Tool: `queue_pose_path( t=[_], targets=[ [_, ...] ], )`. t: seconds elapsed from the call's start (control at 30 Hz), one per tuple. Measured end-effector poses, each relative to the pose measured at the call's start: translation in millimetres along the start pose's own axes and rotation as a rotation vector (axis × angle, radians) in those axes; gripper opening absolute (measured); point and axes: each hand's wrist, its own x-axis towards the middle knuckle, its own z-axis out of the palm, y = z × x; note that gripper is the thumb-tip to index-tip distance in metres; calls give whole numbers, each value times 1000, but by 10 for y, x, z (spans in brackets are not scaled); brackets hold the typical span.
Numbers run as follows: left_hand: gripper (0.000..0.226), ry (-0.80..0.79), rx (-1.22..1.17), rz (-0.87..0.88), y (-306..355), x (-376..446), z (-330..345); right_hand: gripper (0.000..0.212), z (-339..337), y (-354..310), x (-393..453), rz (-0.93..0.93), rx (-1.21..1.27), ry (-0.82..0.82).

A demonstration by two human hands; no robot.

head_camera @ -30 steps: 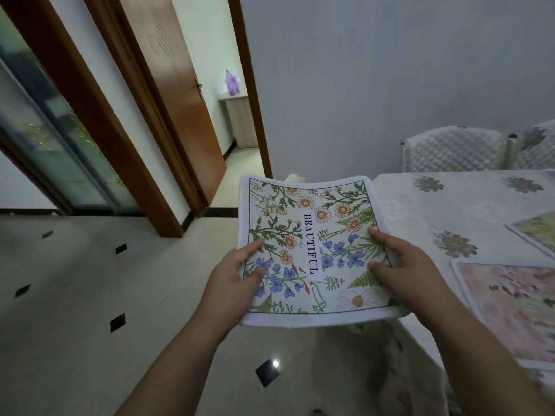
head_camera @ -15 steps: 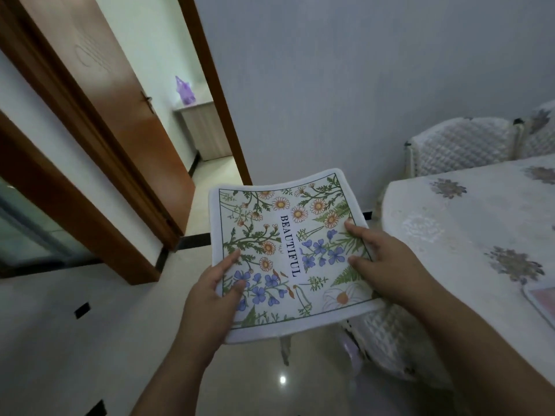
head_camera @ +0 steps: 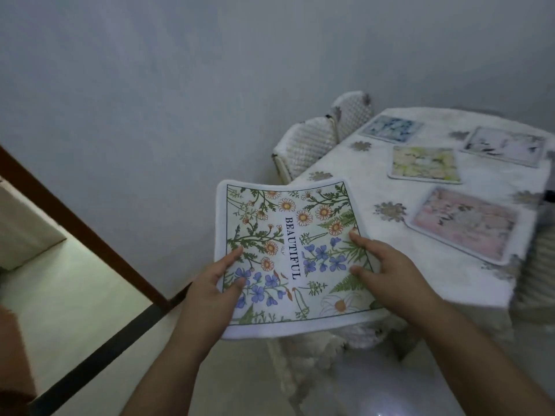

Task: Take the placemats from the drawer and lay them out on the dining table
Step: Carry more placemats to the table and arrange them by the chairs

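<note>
At frame centre, left hand (head_camera: 210, 291) and right hand (head_camera: 387, 273) each pinched the floral placemat (head_camera: 288, 256), printed "BEAUTIFUL".

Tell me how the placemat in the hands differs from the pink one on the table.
The BEAUTIFUL placemat is held up and bowed between the left hand and right hand; the pink placemat lies flat on the dining table. The held one shows daisies, blue flowers and a printed word; the pink one has a soft, blurry pink floral print. Both are rectangular with rounded corners and pale borders.
</note>
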Motion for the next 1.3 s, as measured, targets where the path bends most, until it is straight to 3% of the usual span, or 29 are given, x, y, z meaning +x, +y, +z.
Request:
queue_pose_path(
  t=[0.17,0.57,1.03,1.3],
  targets=[
    [48,-194,53,98,39,663,404,59,-152,325,135,116,86,178],
    [49,-389,200,175,-46,2100,1016,61,143,868,1012,292,130,314],
    [53,-727,269,265,-851,4201,2330,64,624,1822,2256,629,83,522],
    [58,-853,314,309,-1221,5041,3020,56,790,2401,2827,683,115,626]
  ],
)
